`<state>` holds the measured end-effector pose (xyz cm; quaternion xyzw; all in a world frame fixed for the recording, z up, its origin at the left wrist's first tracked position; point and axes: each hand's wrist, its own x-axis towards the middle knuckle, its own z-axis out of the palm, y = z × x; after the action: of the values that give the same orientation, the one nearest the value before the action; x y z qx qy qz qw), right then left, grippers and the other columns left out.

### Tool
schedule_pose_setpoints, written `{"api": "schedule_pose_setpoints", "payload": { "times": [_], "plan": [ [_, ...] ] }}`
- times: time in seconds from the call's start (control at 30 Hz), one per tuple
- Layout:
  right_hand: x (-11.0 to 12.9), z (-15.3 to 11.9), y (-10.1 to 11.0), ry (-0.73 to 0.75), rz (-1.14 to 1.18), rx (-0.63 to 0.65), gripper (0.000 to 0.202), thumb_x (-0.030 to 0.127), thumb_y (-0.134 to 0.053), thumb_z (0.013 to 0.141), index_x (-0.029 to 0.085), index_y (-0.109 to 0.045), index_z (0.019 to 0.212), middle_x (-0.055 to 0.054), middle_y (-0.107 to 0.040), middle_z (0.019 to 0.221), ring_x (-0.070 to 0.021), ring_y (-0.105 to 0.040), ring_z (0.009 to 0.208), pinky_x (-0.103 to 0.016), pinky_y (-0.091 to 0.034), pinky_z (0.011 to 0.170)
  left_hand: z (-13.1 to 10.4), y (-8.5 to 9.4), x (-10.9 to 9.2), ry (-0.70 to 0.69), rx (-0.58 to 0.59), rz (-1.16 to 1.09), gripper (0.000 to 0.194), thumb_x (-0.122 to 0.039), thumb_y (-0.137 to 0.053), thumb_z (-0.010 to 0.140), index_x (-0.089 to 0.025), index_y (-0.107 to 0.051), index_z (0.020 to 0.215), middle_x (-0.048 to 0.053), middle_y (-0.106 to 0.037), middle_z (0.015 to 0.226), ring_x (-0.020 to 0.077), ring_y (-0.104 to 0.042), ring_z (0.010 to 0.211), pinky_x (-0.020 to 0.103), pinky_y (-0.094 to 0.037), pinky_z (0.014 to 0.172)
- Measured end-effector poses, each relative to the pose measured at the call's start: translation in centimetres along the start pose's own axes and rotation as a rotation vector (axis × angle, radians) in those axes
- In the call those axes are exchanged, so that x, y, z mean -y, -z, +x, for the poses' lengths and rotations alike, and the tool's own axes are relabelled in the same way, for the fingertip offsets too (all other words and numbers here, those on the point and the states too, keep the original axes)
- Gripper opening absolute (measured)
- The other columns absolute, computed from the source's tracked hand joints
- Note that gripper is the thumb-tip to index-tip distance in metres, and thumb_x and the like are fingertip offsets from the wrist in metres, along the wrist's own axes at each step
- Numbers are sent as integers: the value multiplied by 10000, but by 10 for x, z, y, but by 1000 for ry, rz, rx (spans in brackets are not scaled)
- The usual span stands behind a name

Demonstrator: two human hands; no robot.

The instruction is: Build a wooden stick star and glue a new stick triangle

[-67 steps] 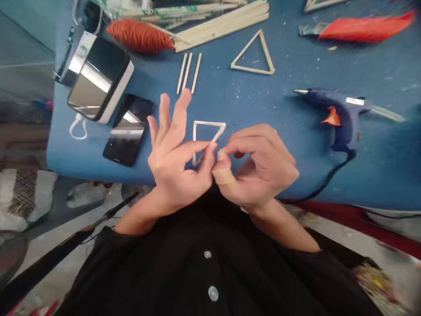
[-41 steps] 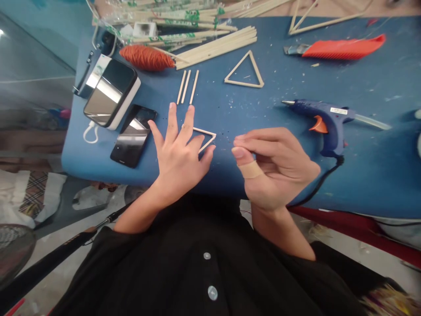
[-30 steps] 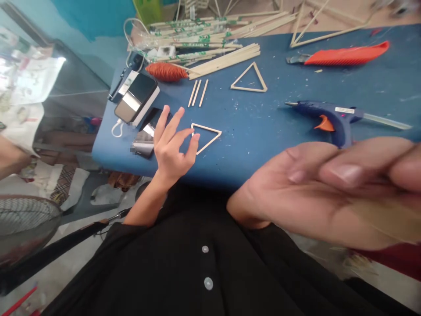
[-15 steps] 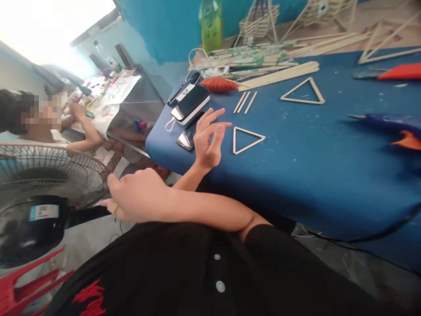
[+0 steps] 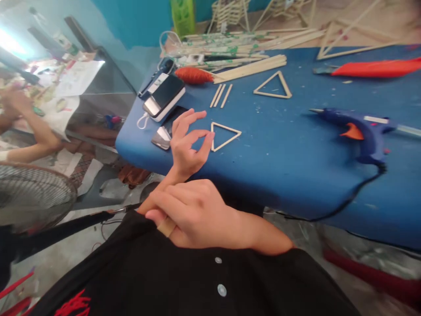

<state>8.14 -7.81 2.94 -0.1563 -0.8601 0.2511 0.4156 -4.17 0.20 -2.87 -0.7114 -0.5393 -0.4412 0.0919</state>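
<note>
My left hand (image 5: 189,147) rests at the blue table's near edge, its thumb and forefinger pinched on the left side of a small wooden stick triangle (image 5: 226,144). The other fingers of that hand are spread. My right hand (image 5: 194,215) is curled closed before my black shirt, beside my left forearm, with a tan band round one finger. No object shows in it; its inner side is hidden. Behind the small triangle lie three short sticks (image 5: 221,95). A second stick triangle (image 5: 272,85) lies farther back to the right.
A blue glue gun (image 5: 358,127) lies at right, its cord hanging off the table (image 5: 296,175). Behind it is a red-handled tool (image 5: 375,69). A phone (image 5: 164,136), a black-and-white device (image 5: 166,96), orange yarn (image 5: 194,75) and bundled sticks (image 5: 253,69) lie about. A fan (image 5: 36,193) and another person's arm (image 5: 36,123) are at left.
My right hand has come from near the fan to in front of my chest. My left thumb and forefinger have closed together at the triangle. The view has swung right, showing the whole glue gun.
</note>
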Motion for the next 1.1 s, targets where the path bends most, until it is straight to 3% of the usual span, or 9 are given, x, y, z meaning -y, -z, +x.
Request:
{"api": "schedule_pose_setpoints", "payload": {
  "times": [0.1,0.2,0.3,0.4,0.5,0.63,0.77,0.93,1.1],
  "plan": [
    [-20,-20,26,-76,-109,-175,190,250,-621,1090,162,-706,945,36,-671,721,-97,-612,620,-297,-432,605,-4,-6,-8,-24,53,56,275,-411,-642,1036,-287,-787,837,66,-750,1456,337,-584,1521,679,-547,1228],
    [-40,-35,48,-148,-217,-338,78,214,-708,1026,179,-715,956,46,-693,716,-86,-616,596,-258,-483,626,-11,-20,-18,-9,142,54,202,-434,-738,952,-264,-798,859,85,-617,1656,455,-382,1670,860,-334,1292],
    [-56,-44,70,-217,-295,-435,63,192,-726,997,209,-724,936,55,-685,679,-78,-564,526,-239,-467,568,-15,-33,-28,26,228,41,90,-295,-740,898,-227,-778,852,93,-541,1730,504,-276,1713,922,-118,1312],
    [-68,-49,90,-291,-303,-421,68,208,-729,998,236,-750,940,57,-703,680,-79,-547,486,-243,-431,504,-13,-36,-32,55,271,9,100,-169,-701,869,-221,-758,806,63,-548,1728,487,-225,1737,907,-16,1322],
    [-80,-55,101,-335,-310,-414,50,213,-750,981,251,-778,966,51,-728,713,-88,-566,499,-252,-431,502,-7,-27,-27,54,337,-42,150,-132,-690,865,-235,-755,779,22,-551,1728,456,-197,1752,876,30,1336],
    [-98,-67,101,-395,-301,-398,70,202,-752,962,242,-793,1005,32,-712,736,-110,-599,565,-265,-466,553,2,-6,-13,-13,451,-65,123,-167,-711,868,-257,-749,793,4,-589,1694,453,-261,1736,878,15,1339],
    [-111,-78,97,-393,-320,-214,125,238,-735,985,239,-801,1090,-24,-778,939,-170,-723,793,-308,-571,692,8,6,-6,-17,537,-77,7,-299,-765,908,-305,-764,905,-15,-537,1731,463,-241,1738,859,22,1365],
    [-112,-83,93,-313,-405,-156,173,168,-752,972,277,-812,1093,-9,-774,954,-163,-701,804,-316,-581,702,16,3,-14,42,614,-82,347,-338,-824,928,-423,-783,1261,-53,-431,1797,460,-43,1758,850,149,1351],
    [-108,-89,92,-338,-424,-131,262,118,-758,964,314,-801,1132,-6,-783,986,-188,-703,837,-351,-583,722,21,-1,-15,22,700,-118,420,-292,-799,946,-479,-782,1322,-79,-372,1823,480,50,1739,873,235,1298]
  ]
}}
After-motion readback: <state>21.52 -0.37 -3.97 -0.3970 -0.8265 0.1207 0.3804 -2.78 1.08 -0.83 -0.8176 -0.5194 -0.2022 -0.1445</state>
